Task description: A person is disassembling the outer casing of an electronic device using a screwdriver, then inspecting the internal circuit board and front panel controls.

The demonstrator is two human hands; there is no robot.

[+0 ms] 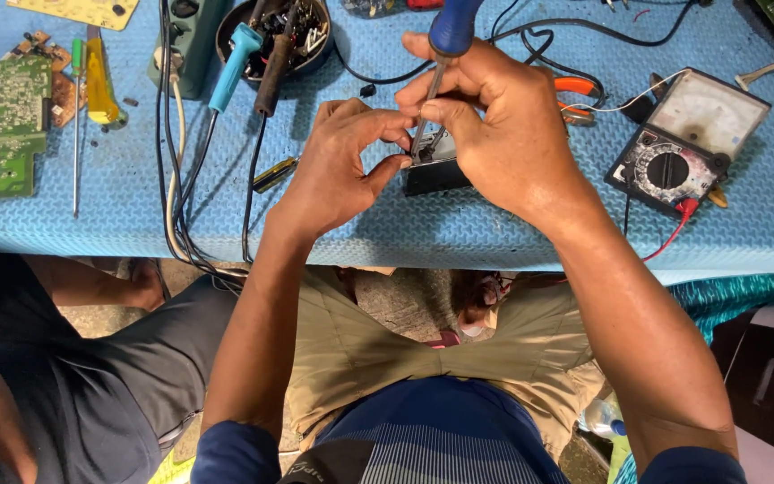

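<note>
Gripping screwdriver [445, 54], right hand [494, 134] | left hand [342, 166] pinching black part [436, 175], mostly hidden

Both forearms reach up from the bottom of the frame and meet just above its centre. The left hand [344, 166] is curled, thumb and forefinger bent towards each other in a pinch, palm turned to the right. The right hand [494, 125] sits just beside it, slightly higher, its fingers closed in a tight grip, knuckles up, fingertips touching the left hand's.
</note>
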